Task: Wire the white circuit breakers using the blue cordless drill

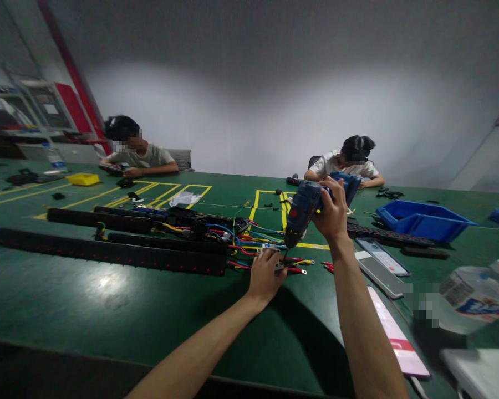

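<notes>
My right hand (332, 210) grips a blue cordless drill (301, 208), which is tilted with its bit pointing down. The bit reaches a small light-coloured block (279, 265) on the table, possibly a terminal block. Around that block my left hand (266, 272) is closed, partly covering it. Red, blue and yellow wires (253, 235) with lugs at some ends run past the block. They lead to long black strips (108, 252) lying to the left, the nearest one with a row of red marks.
The green table (170, 321) has yellow tape lines. At right are a blue bin (424, 219), phones (380, 272), a pink-white device (399, 338) and a large bottle (474, 296). A yellow tray (83, 179) is at far left. Two people (143, 158) sit across the table.
</notes>
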{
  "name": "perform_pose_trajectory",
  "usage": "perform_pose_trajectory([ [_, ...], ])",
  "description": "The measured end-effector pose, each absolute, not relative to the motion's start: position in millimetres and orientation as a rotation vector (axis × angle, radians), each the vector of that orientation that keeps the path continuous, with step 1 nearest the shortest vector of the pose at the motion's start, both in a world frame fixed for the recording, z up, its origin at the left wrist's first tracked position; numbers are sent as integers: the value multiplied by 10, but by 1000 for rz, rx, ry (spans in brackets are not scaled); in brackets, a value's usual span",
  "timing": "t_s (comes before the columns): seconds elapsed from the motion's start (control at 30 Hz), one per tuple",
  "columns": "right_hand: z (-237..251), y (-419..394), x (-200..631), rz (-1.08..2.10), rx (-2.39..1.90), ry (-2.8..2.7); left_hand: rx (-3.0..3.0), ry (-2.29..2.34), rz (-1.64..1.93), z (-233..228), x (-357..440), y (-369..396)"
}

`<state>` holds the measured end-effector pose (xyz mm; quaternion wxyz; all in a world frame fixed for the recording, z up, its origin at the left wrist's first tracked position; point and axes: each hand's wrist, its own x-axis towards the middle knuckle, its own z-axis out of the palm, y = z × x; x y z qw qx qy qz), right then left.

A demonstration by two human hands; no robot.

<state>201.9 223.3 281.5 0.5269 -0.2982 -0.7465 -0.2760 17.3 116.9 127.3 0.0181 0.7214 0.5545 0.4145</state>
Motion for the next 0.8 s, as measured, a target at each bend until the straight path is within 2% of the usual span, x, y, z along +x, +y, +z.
perform_pose_trajectory([
  [0.8, 2856, 2142, 1868, -675, -649, -1796, 2254, 1756, 1292, 1297, 199, 1158],
])
